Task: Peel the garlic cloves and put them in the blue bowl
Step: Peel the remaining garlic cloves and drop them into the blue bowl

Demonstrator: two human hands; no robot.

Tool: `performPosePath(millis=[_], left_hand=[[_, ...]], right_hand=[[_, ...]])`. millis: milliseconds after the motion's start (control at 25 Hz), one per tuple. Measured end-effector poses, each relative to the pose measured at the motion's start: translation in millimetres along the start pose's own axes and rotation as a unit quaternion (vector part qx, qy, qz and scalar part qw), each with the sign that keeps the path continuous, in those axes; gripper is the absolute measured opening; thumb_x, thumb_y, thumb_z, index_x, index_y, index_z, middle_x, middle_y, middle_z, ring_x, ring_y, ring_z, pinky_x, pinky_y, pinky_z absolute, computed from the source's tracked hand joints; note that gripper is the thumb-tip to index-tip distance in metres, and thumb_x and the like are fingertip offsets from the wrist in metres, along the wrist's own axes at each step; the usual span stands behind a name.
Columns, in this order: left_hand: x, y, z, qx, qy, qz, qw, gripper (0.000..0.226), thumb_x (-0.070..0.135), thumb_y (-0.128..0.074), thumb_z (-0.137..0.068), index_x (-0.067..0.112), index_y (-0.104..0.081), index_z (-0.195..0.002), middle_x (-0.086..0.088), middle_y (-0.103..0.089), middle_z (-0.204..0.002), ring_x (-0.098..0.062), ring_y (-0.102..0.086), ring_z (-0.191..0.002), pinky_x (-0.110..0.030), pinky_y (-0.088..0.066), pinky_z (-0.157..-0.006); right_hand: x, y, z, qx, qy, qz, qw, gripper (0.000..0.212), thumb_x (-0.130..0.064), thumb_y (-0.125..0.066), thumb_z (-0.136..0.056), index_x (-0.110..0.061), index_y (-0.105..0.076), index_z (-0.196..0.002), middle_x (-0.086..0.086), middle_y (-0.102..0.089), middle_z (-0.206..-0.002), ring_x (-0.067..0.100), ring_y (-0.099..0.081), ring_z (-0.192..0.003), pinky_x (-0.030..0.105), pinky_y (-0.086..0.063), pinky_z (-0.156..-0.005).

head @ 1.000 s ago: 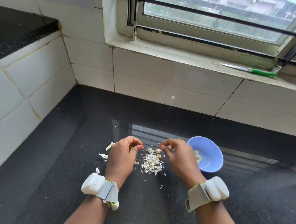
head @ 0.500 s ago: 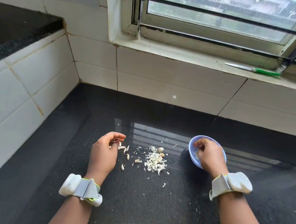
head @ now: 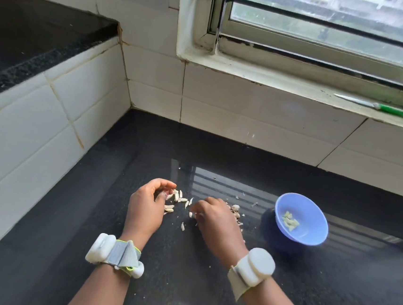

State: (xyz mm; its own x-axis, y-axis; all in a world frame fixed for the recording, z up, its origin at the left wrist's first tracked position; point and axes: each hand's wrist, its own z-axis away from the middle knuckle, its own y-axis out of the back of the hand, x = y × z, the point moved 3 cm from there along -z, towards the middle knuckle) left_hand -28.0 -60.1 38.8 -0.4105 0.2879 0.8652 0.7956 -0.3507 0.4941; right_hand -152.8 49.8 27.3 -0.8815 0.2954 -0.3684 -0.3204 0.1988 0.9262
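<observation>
A blue bowl [head: 310, 236] stands on the black counter at the right, with several peeled garlic cloves [head: 290, 221] inside. Unpeeled cloves [head: 177, 199] lie scattered between my hands. My left hand [head: 147, 205] rests to their left, its fingers loosely curled and its fingertips beside the cloves, with nothing seen in it. My right hand [head: 215, 218] is lowered over the heap of peels [head: 236, 211], with its curled fingertips down at a small clove [head: 191, 214]. The fingers hide whether they pinch it.
A green-handled knife [head: 382, 107] lies on the window sill at the back right. White tiled walls close the counter at the back and left, with a raised black ledge [head: 34, 38] on the left. Loose peel scraps [head: 183, 226] dot the counter.
My right hand has left the blue bowl and moved left to the peel heap and cloves. My left hand has stayed by the cloves. The view has shifted.
</observation>
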Motion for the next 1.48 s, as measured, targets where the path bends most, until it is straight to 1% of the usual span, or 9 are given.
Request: performPosePath(millis=[120,240,400,560,840,1000,1200,1360,1480], left_hand=[[-10.2,10.7,-0.5,0.012,0.015,-0.010,1.000,0.037,-0.006,-0.050,-0.088,0.026,-0.068,-0.088,0.012,-0.069,-0.085,0.001,-0.062,-0.084,0.000,-0.039,-0.066],[-20.7,16.2,-0.9,0.019,0.026,-0.018,0.999,0.041,-0.008,-0.047,-0.088,0.027,-0.067,-0.087,0.009,-0.068,-0.087,-0.002,-0.062,-0.082,-0.001,-0.038,-0.066],[-25.6,21.0,-0.8,0.030,0.041,-0.018,0.999,0.034,-0.005,-0.051,-0.088,0.022,-0.070,-0.089,0.007,-0.068,-0.089,0.005,-0.059,-0.081,0.002,-0.035,-0.066],[-27.6,18.3,0.6,0.015,0.046,-0.028,0.998,0.023,0.002,-0.058,-0.088,0.022,-0.070,-0.090,0.008,-0.067,-0.087,0.005,-0.059,-0.078,0.001,-0.036,-0.063],[-26.8,1.6,1.4,-0.046,0.014,-0.157,0.987,0.015,0.024,-0.074,-0.079,0.026,-0.071,-0.093,0.006,-0.059,-0.090,-0.015,-0.056,-0.086,-0.028,-0.045,-0.078],[-25.7,1.8,2.8,-0.031,0.027,-0.184,0.982,0.009,0.026,-0.071,-0.081,0.024,-0.072,-0.090,0.001,-0.062,-0.089,-0.020,-0.056,-0.090,-0.031,-0.041,-0.077],[-25.3,0.9,3.4,-0.031,0.022,-0.204,0.978,0.007,0.020,-0.067,-0.084,0.020,-0.070,-0.091,-0.002,-0.063,-0.093,-0.024,-0.055,-0.096,-0.034,-0.042,-0.079],[-21.4,7.0,5.3,0.010,0.043,-0.111,0.993,0.007,0.016,-0.067,-0.085,0.022,-0.069,-0.082,0.005,-0.065,-0.087,-0.014,-0.059,-0.083,-0.025,-0.042,-0.069],[-6.5,9.4,7.7,0.041,0.043,-0.037,0.998,0.009,0.016,-0.070,-0.082,0.024,-0.071,-0.078,0.012,-0.067,-0.072,0.000,-0.060,-0.066,-0.008,-0.039,-0.056]], right_hand=[[-6.7,-7.1,-4.5,-0.002,-0.010,0.012,1.000,0.014,-0.026,-0.056,-0.094,-0.018,-0.063,-0.103,0.002,-0.061,-0.105,0.024,-0.050,-0.103,0.032,-0.038,-0.086],[1.5,-4.7,-9.2,-0.022,-0.012,0.011,1.000,0.010,-0.026,-0.060,-0.092,-0.018,-0.064,-0.097,0.003,-0.065,-0.100,0.025,-0.052,-0.100,0.033,-0.037,-0.081],[21.1,5.4,-12.8,-0.019,-0.073,0.015,0.997,0.009,-0.027,-0.063,-0.091,-0.020,-0.067,-0.094,-0.001,-0.065,-0.099,0.022,-0.051,-0.101,0.034,-0.040,-0.081],[11.7,2.8,-20.6,-0.026,-0.032,0.039,0.998,0.011,-0.028,-0.061,-0.092,-0.022,-0.068,-0.097,-0.002,-0.065,-0.099,0.021,-0.051,-0.099,0.032,-0.040,-0.082],[-26.7,-14.8,-25.8,-0.042,0.047,0.026,0.998,0.019,-0.024,-0.053,-0.096,-0.025,-0.071,-0.103,0.001,-0.063,-0.099,0.024,-0.053,-0.096,0.033,-0.043,-0.084],[-31.0,-9.3,-38.0,0.006,0.028,-0.014,0.999,0.020,-0.018,-0.058,-0.093,-0.024,-0.070,-0.108,0.002,-0.059,-0.101,0.024,-0.052,-0.098,0.036,-0.046,-0.082],[-40.2,-10.3,-47.2,-0.059,0.074,0.031,0.995,0.024,-0.029,-0.056,-0.095,-0.023,-0.068,-0.115,0.004,-0.057,-0.109,0.023,-0.049,-0.104,0.034,-0.044,-0.083],[-39.1,-6.3,-42.4,-0.007,0.001,-0.086,0.996,0.013,-0.027,-0.063,-0.092,-0.022,-0.072,-0.099,-0.002,-0.067,-0.099,0.013,-0.056,-0.090,0.023,-0.043,-0.075],[-27.9,0.2,-34.2,0.015,-0.098,-0.288,0.952,0.009,-0.026,-0.073,-0.086,-0.021,-0.076,-0.093,-0.011,-0.074,-0.084,-0.001,-0.064,-0.074,0.010,-0.047,-0.068]])
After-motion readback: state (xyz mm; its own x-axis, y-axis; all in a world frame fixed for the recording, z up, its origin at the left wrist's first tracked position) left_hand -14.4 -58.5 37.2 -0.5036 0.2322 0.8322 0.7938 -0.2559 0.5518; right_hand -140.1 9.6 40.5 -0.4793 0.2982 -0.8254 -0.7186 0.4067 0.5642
